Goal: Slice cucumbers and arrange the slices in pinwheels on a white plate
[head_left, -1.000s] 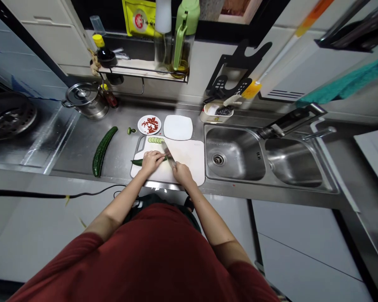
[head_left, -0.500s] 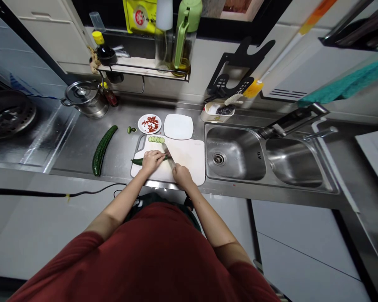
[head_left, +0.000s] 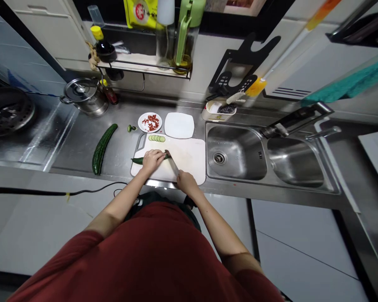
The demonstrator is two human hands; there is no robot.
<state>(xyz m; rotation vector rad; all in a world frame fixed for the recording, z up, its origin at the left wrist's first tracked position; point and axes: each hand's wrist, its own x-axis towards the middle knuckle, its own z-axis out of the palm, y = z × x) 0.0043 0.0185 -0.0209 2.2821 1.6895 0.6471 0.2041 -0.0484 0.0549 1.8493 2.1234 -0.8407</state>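
My left hand (head_left: 153, 160) is closed over a dark green cucumber (head_left: 137, 160) lying across the white cutting board (head_left: 189, 161). In my right hand (head_left: 186, 182) is the handle of a knife (head_left: 173, 164); its blade points up and left, the tip beside the cucumber's right end. Several round cucumber slices (head_left: 156, 138) overlap in a row near the board's top edge. Above the board are a plate (head_left: 150, 122) of chopped red pieces and a bare white plate (head_left: 179, 125). A whole cucumber (head_left: 103, 149) rests on the counter at left, with small green end pieces (head_left: 131, 128) nearby.
A double steel sink (head_left: 236, 153) with a faucet (head_left: 297, 119) is at the right. A lidded pot (head_left: 86, 96) and a red bottle (head_left: 110, 93) stand at the back left. Above the counter, a wall shelf (head_left: 145, 68) holds bottles. A container (head_left: 219, 111) sits behind the sink.
My right hand has moved slightly right and down with the knife, and the blade tip has shifted away from the slices toward the cucumber's end. My left hand has barely moved.
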